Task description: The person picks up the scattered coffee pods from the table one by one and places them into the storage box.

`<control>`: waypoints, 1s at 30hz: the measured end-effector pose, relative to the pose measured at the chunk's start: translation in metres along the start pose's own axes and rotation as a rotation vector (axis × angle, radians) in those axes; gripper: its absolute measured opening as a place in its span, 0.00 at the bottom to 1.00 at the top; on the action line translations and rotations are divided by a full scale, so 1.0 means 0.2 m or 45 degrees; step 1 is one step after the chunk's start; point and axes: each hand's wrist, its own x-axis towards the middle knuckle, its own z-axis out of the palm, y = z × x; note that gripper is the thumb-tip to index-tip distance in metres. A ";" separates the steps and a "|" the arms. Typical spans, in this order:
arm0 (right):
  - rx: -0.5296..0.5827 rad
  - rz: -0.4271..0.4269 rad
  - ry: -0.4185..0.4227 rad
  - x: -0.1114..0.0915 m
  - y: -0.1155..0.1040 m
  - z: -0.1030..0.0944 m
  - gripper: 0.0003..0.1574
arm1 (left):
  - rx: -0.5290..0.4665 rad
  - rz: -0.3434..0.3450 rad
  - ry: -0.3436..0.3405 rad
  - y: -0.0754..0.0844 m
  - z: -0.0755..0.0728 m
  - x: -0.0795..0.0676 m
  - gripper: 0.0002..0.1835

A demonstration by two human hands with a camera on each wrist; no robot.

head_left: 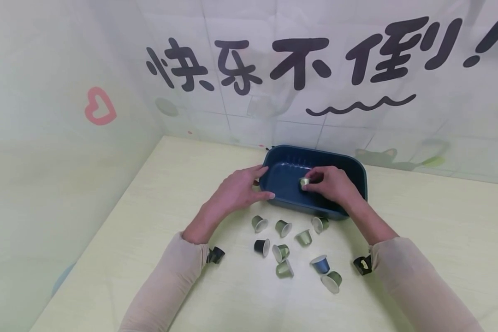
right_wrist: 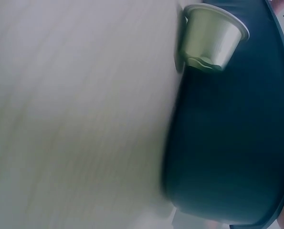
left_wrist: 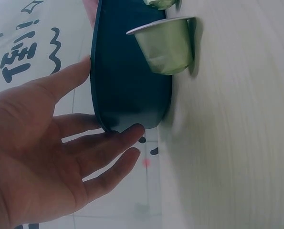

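Note:
A dark blue plastic bin stands near the wall. My left hand touches its left end, fingers spread and mostly straight; the left wrist view shows the fingertips on the outside of the bin. Over the bin's inside, my right hand pinches a light green coffee capsule between thumb and fingers. In front of the bin lie several more capsules, mostly green, such as one green capsule on its side. Among them are a black capsule and a blue capsule. The right wrist view barely shows the right hand.
The pale wooden table ends at a wall covering with large dark characters, close behind the bin. Another covering with a pink heart borders the left side. Dark wrist devices, such as the left one, stick out below both sleeves.

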 end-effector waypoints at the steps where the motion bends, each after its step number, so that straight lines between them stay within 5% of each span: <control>1: -0.002 0.001 0.002 0.00 0.00 0.00 0.18 | -0.001 0.002 0.000 0.00 0.00 0.00 0.44; 30: 0.040 0.030 -0.002 -0.01 0.00 -0.04 0.23 | -0.028 0.001 -0.007 0.00 0.00 0.00 0.44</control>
